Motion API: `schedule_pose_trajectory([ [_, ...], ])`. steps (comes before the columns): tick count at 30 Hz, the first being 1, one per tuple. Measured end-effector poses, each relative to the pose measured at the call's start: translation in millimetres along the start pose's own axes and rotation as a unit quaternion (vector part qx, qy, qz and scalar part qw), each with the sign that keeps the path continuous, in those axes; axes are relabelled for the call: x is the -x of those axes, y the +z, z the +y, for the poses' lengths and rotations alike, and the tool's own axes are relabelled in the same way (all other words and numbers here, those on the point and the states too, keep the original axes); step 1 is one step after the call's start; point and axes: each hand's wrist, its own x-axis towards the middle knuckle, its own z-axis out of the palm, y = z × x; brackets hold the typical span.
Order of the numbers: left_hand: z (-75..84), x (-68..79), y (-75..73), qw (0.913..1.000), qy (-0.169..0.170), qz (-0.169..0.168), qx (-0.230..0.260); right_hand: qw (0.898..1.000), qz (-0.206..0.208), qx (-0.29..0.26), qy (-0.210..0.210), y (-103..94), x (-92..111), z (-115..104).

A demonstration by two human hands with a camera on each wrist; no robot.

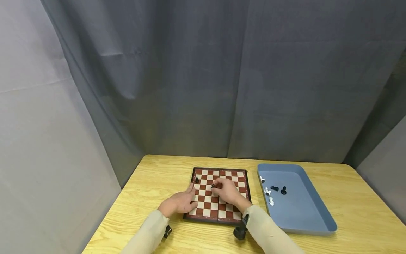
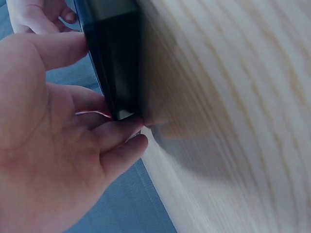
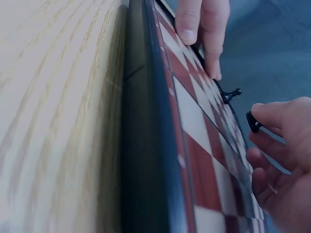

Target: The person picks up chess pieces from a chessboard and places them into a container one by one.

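A checkered red-and-white chessboard (image 1: 207, 213) lies unfolded on the wooden table. Over the middle of it, my right hand (image 1: 229, 192) pinches a small black chess piece (image 3: 253, 122) between thumb and fingers, which cover most of it. The base of this piece faces the board, close over the squares. My left hand (image 1: 180, 201) rests along the board's left edge, its thumb and fingertips touching the board. Another black chess piece (image 1: 197, 180) with a round head stands upright on the board near its far left corner.
To the right of the board is a blue-grey tray (image 1: 307, 211). Inside lie several white chess pieces (image 1: 267, 191) along its left side, plus a black one (image 1: 274, 188) on its side and another black piece (image 1: 283, 190). A grey curtain (image 1: 190, 88) hangs behind the table (image 1: 158, 169).
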Motion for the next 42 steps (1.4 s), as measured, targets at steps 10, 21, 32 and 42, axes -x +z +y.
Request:
schedule_pose_trajectory([
  [10, -0.4, -0.8, 3.2, 1.0, 0.008, 0.002, -0.003, 1.0, 0.019, -0.007, 0.009, -37.6, 19.4, 0.2],
  [21, 1.9, 0.7, 2.6, 0.9999, 0.01, -0.001, -0.002, 0.999, 0.037, 0.012, 0.025, -90.9, 42.2, 14.3],
  [32, -0.1, 1.1, 3.9, 0.9999, 0.013, 0.0, -0.006, 0.997, 0.063, 0.029, 0.02, -129.2, 56.5, 36.9],
  [42, 0.6, 3.4, 2.3, 0.9998, 0.017, 0.001, 0.005, 0.995, 0.075, 0.045, 0.046, -156.9, 69.0, 51.3],
])
